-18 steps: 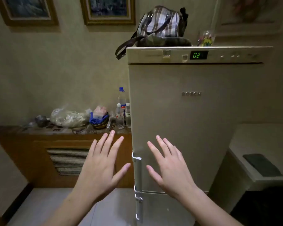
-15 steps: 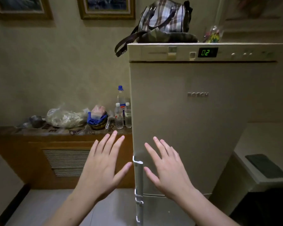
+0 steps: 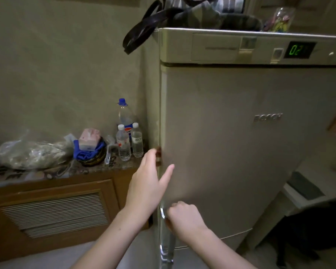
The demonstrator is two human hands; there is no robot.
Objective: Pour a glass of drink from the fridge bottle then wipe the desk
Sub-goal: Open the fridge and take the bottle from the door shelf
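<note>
A tall beige fridge (image 3: 241,152) fills the right half of the view, its upper door closed. A chrome handle (image 3: 164,247) runs down the door's left edge. My right hand (image 3: 184,217) is closed around the top of that handle. My left hand (image 3: 147,183) lies flat against the door's left edge, fingers curled round the side and thumb on the door face. The fridge's inside and any bottle in it are hidden. A pale desk (image 3: 318,187) with a dark flat thing (image 3: 303,185) on it stands right of the fridge.
Left of the fridge a wooden cabinet (image 3: 52,208) carries three plastic bottles (image 3: 128,140), a blue-rimmed bowl (image 3: 89,154) and a full plastic bag (image 3: 33,154). A checked handbag (image 3: 192,14) sits on the fridge top. The display (image 3: 299,50) reads 02.
Both hands have moved from hovering spread in front of the fridge onto it. The right hand has closed on the handle and the left has reached the door's edge. The view has moved closer.
</note>
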